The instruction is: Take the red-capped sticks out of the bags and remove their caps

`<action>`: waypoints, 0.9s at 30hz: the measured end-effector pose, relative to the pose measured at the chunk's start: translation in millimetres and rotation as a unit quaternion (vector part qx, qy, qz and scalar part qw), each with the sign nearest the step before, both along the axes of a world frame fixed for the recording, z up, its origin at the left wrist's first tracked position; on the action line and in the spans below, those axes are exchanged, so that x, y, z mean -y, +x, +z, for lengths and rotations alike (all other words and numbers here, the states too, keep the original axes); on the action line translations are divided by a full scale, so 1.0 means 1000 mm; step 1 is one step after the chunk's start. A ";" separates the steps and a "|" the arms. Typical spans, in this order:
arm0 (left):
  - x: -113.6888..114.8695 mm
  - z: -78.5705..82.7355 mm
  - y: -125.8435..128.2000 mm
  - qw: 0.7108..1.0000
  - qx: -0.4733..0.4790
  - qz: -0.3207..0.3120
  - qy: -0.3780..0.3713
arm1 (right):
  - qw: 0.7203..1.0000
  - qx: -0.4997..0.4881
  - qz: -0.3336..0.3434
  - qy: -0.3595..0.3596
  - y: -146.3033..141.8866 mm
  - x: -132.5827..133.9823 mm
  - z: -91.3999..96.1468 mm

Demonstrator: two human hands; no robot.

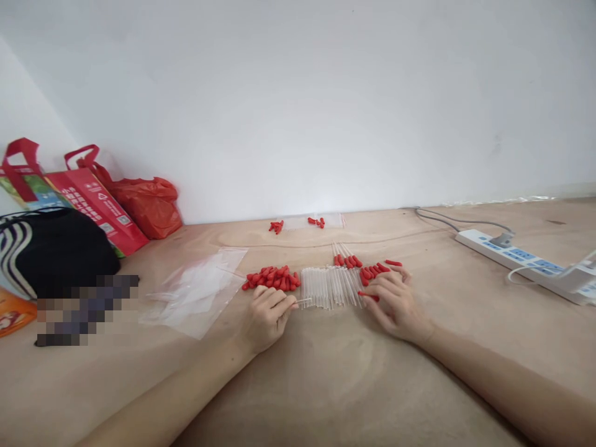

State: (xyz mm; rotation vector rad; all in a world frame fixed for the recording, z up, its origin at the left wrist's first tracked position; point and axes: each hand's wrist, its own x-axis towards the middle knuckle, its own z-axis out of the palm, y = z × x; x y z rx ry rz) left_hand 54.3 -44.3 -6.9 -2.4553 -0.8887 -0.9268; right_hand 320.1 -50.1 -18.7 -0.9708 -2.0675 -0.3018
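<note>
My left hand [270, 315] is closed in a pinch around the end of a thin clear tube [305, 300], which points right. My right hand [395, 304] has thumb and fingertips closed on a red rubber bulb [371, 297]. Between the hands lies a row of similar clear tubes [328, 287], side by side. A heap of red bulbs [274, 277] sits just beyond my left hand. More red bulbs [372, 272] lie by my right fingers. Behind the row, a few tubes with red bulbs on their near ends [344, 256] lie together.
Clear plastic bags [200, 292] lie flat at left, near a black bag [65, 248], a red shopping bag [100, 205] and a red plastic bag [151, 205]. A white power strip [521, 257] with cables stands at right. Against the wall are small bagged red pieces [316, 221].
</note>
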 end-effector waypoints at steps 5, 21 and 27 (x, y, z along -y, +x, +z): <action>0.000 -0.006 0.000 0.997 0.019 0.022 -0.065 | 0.981 -0.102 -0.147 -0.082 0.024 -0.027 0.006; -0.035 0.008 0.063 0.993 0.044 0.002 -0.111 | 0.894 -0.150 -0.294 -0.302 0.068 -0.061 -0.003; -0.033 0.004 0.073 0.993 -0.039 0.056 -0.097 | 0.872 -0.203 -0.278 -0.347 0.064 -0.057 0.002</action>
